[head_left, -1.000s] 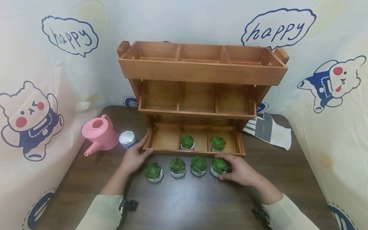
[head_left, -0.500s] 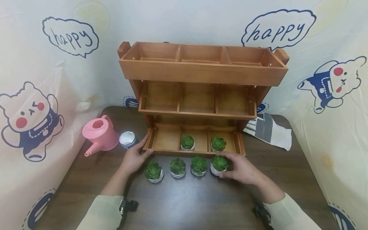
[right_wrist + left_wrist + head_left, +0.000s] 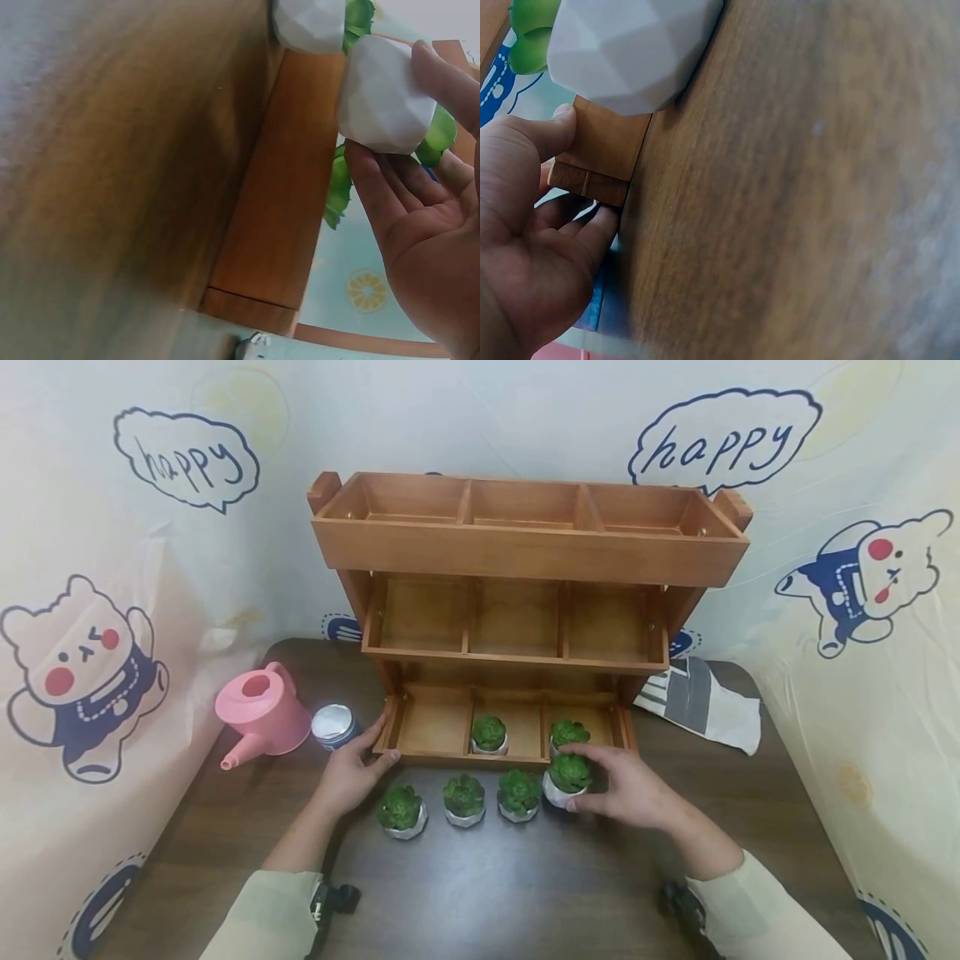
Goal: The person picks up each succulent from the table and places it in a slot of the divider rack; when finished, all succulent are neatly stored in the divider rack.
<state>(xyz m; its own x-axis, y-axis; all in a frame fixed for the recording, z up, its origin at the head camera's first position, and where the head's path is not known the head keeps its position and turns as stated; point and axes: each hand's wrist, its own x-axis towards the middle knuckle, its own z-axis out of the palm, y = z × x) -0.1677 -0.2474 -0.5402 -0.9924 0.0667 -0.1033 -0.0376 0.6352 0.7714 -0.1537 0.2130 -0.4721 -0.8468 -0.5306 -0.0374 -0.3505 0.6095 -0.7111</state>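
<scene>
My right hand [image 3: 628,789] pinches a potted succulent [image 3: 568,775] by its white faceted pot, thumb on one side and fingers on the other. In the right wrist view that pot [image 3: 386,97] hangs above the table, beside the front board [image 3: 274,195]. My left hand [image 3: 348,779] grips the bottom left front corner of a three-tier wooden plant stand [image 3: 525,548], thumb on the front board. On its lowest tier, one succulent [image 3: 489,735] sits in the middle compartment. Another succulent [image 3: 567,732] sits in the right one, partly hidden by the held plant and my fingers.
Three more succulents stand in a row before the stand: left [image 3: 401,812], middle [image 3: 463,800] and right [image 3: 518,795]. A pink watering can [image 3: 261,710] and a small silver-topped container [image 3: 333,725] stand at left. A grey-and-white glove [image 3: 701,702] lies at right.
My right hand has lifted its potted succulent and carried it slightly toward the stand, so it now overlaps the front board. My left hand has kept its hold on the corner.
</scene>
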